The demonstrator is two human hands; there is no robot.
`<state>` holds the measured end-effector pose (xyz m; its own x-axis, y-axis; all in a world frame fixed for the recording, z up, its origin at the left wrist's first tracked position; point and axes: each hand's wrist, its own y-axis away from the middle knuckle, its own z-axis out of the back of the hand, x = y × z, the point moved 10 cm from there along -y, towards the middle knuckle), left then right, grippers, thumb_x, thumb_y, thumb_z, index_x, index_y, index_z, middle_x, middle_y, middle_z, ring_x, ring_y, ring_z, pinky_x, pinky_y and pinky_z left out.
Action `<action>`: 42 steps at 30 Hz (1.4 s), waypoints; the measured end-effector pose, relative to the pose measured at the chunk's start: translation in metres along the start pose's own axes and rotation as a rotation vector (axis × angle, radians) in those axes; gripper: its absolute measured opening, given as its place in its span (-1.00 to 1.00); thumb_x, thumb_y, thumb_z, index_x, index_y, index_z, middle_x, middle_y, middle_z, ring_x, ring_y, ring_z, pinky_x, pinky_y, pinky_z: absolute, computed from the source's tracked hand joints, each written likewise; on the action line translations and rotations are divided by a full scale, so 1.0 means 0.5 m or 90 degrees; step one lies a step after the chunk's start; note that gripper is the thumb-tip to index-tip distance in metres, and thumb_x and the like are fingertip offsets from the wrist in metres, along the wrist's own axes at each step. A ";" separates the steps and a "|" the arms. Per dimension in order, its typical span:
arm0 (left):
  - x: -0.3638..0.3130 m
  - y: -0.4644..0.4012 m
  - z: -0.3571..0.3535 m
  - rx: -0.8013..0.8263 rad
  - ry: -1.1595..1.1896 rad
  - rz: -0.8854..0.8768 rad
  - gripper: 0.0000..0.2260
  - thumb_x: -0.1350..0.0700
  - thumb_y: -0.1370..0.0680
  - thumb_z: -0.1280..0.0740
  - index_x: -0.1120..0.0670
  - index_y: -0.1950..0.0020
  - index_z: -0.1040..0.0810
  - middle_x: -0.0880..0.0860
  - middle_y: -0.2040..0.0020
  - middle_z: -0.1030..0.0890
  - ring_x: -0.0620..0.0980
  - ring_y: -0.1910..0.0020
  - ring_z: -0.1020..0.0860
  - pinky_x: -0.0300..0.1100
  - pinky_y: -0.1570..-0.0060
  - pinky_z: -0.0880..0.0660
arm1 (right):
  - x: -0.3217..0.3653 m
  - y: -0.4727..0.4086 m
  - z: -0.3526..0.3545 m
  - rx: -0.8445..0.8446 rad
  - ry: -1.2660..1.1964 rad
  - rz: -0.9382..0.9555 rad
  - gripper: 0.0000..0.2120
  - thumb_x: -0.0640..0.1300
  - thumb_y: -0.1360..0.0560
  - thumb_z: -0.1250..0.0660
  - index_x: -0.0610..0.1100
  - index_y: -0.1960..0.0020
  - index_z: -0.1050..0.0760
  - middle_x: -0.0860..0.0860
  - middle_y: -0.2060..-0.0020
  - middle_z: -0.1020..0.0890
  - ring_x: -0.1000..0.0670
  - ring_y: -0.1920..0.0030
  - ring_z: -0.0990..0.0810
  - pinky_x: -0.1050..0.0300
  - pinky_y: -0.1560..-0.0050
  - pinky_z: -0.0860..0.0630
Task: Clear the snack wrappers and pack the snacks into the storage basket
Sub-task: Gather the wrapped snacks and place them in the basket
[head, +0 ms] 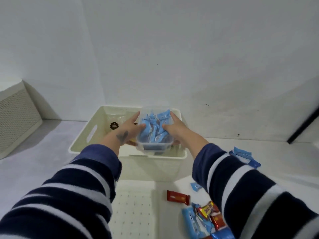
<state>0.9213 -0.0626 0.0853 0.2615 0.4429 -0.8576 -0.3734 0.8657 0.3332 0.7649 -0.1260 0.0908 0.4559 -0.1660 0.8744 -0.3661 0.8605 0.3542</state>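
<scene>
A person holds a small clear tub [155, 143] with both hands, right over a white storage basket [151, 165]. The tub is full of blue snack packs [154, 125]. The left hand [128, 129] is on the left side of the tub, with the thumb hooked over the rim onto the packs and the fingers [135, 116] stretched along the wall. The right hand [176, 126] does the same on the right side, thumb over the rim and fingers running up the far edge. So both hands grip the tub between them. The tub sits inside the basket's edges, nearer the right wall, and there is open room in the left half of the basket. A clear bag with a dark round sticker [114, 125] lies in that left half. It is hard to tell if the tub rests on something in the basket or hangs in the air, since its bottom is hidden. The basket stands on a white tabletop [43, 152], near the back wall. A flat white lid with small dots [134, 213] lies just in front of the basket. To the right of the lid lies a red snack bar [178, 198], and nearer the front edge sits a heap of blue and red snacks [205, 219]. One more blue wrapper [245, 156] lies beside the right sleeve, well apart from the basket. The tabletop to the left of the basket is open.
</scene>
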 end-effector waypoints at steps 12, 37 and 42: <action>0.178 -0.124 -0.113 0.215 -0.034 0.208 -0.30 0.30 -0.57 -0.26 -0.20 -0.53 -0.02 0.19 -0.40 -0.40 0.22 -0.28 -0.45 0.17 -0.22 -0.47 | -0.140 -0.089 -0.061 0.041 0.143 -0.153 -0.40 -0.33 -0.55 -0.24 -0.11 -0.51 -0.10 -0.14 -0.35 -0.41 -0.14 -0.33 -0.42 0.07 -0.33 -0.38; -0.053 -0.007 -0.216 0.147 -0.413 -0.065 -0.50 0.08 -0.62 -0.20 0.10 -0.54 -0.14 0.12 -0.51 -0.26 0.13 -0.44 -0.30 -0.01 -0.41 -0.25 | -0.062 0.059 0.180 -0.009 0.539 0.027 -0.54 -0.09 -0.59 -0.20 -0.05 -0.48 -0.27 -0.01 -0.47 -0.30 -0.06 -0.44 -0.30 0.13 -0.37 -0.26; -0.126 0.074 -0.301 0.167 -0.447 -0.162 -0.55 0.01 -0.60 -0.24 -0.04 -0.49 -0.26 0.06 -0.45 -0.36 0.09 -0.38 -0.39 0.02 -0.40 -0.30 | -0.139 0.132 0.235 0.024 0.614 -0.025 -0.47 0.06 -0.55 -0.25 0.05 -0.49 -0.23 0.04 -0.50 -0.23 -0.07 -0.47 -0.24 0.03 -0.43 -0.21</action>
<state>0.7571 -0.0934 0.0925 0.8442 0.1918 -0.5005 -0.0280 0.9483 0.3160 0.6137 -0.1142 0.0926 0.9324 0.2875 0.2191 -0.3548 0.8439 0.4023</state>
